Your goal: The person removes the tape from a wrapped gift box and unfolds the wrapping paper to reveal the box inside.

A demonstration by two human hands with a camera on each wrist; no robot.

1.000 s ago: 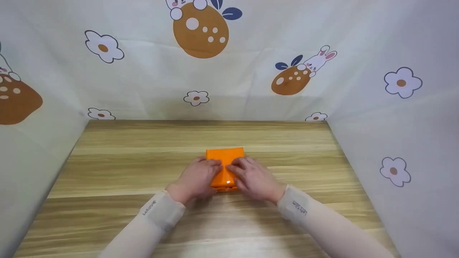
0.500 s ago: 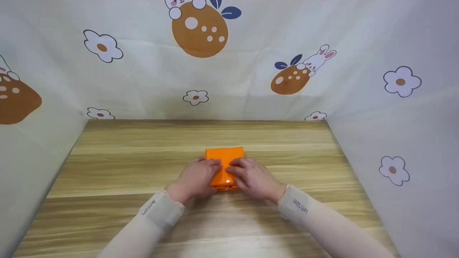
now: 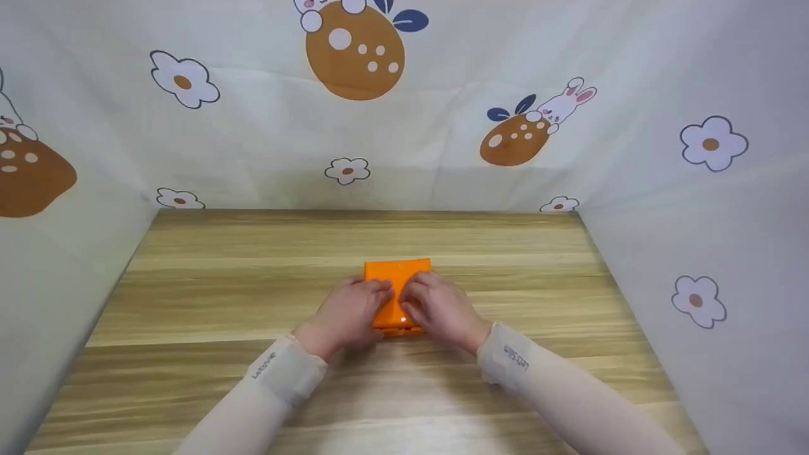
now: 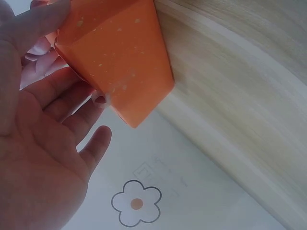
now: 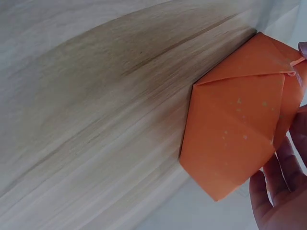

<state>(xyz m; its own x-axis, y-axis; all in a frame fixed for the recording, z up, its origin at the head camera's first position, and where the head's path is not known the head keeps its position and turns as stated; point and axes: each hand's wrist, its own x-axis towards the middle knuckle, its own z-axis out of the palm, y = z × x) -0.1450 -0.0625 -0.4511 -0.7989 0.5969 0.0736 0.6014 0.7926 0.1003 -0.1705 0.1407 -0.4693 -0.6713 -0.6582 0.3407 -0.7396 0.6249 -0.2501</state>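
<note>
A squarish package wrapped in orange paper (image 3: 395,270) lies on the wood-grain table between both hands. Folded flaps and pale flecks mark its paper sides in the left wrist view. My left hand (image 3: 347,313) grips the package's left side, its fingertips on the top and its thumb at the near end. From the right, my right hand (image 3: 445,309) holds it with bent fingers near the middle of the top face. Folded paper (image 5: 230,129) at the package's end shows in the right wrist view, where only part of the right hand (image 5: 288,191) appears at the edge.
The wood-grain table (image 3: 240,272) extends around the package. Pale cloth (image 3: 253,126) printed with flowers, rabbits and brown fruit hangs behind it and along both sides. Light sleeves with grey wrist bands cover both forearms.
My right hand has drawn its fingers in more tightly, and its wrist has shifted slightly left. My left hand and the package have stayed nearly in place.
</note>
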